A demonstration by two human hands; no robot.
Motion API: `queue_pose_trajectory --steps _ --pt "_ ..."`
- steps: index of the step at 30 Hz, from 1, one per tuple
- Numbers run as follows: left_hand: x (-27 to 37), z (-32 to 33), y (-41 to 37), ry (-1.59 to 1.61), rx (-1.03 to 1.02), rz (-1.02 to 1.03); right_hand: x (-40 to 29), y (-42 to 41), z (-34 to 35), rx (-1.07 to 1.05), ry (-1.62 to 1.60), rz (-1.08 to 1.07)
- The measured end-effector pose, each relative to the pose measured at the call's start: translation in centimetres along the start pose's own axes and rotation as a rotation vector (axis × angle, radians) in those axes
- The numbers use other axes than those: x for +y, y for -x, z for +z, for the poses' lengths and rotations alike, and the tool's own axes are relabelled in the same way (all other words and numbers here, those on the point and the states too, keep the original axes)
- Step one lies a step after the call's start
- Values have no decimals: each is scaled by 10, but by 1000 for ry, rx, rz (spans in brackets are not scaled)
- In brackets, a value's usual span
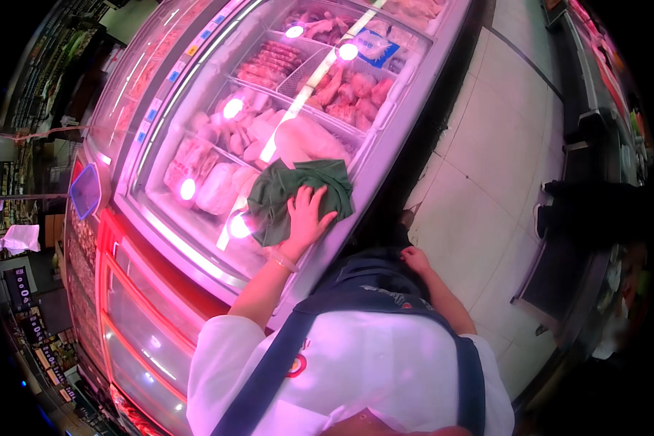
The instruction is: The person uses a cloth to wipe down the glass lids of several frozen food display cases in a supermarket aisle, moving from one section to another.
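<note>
A crumpled green cloth (272, 201) lies on the glass top (250, 218) of a chest freezer, near its right edge. My left hand (308, 215) presses flat on the cloth with its fingers spread; a bracelet circles the wrist. Beneath the glass show pale poultry pieces (310, 139), reddish meat pieces (354, 98), rows of sausage-like meat (270, 64) and a blue-and-white packet (376, 46) in wire-divided compartments. My right hand (414, 258) hangs beside the dark apron (370, 278), touching no part of the freezer; its fingers are loosely curled, and whether they hold anything is unclear.
The freezer's pale rim (359, 218) runs along my left side. A red-framed glass display case (141, 305) adjoins it at the lower left, with a blue-rimmed clear container (85, 191) near the corner. Tiled floor (490, 147) stretches to my right, towards a dark counter (556, 278).
</note>
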State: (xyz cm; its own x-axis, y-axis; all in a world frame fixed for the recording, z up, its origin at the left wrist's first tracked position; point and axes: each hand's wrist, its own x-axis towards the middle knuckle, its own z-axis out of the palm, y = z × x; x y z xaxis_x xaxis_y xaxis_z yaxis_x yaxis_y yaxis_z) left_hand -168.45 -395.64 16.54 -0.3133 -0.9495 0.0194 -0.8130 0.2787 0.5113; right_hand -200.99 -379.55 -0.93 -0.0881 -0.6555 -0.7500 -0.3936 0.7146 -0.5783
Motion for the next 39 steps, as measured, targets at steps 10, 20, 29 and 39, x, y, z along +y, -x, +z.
queue_pose_trajectory --steps 10,20,29,39 --pt "44 40 -154 -262 72 -81 -7 -45 -112 -2 115 -61" --pt "69 63 -231 -307 170 -246 -1 -88 -255 5 7 204" --pt "97 86 -367 -267 132 -119 -39 -159 -270 -4 29 59" --pt "132 114 -538 -144 -5 232 -86 -180 -342 172 -265 223"
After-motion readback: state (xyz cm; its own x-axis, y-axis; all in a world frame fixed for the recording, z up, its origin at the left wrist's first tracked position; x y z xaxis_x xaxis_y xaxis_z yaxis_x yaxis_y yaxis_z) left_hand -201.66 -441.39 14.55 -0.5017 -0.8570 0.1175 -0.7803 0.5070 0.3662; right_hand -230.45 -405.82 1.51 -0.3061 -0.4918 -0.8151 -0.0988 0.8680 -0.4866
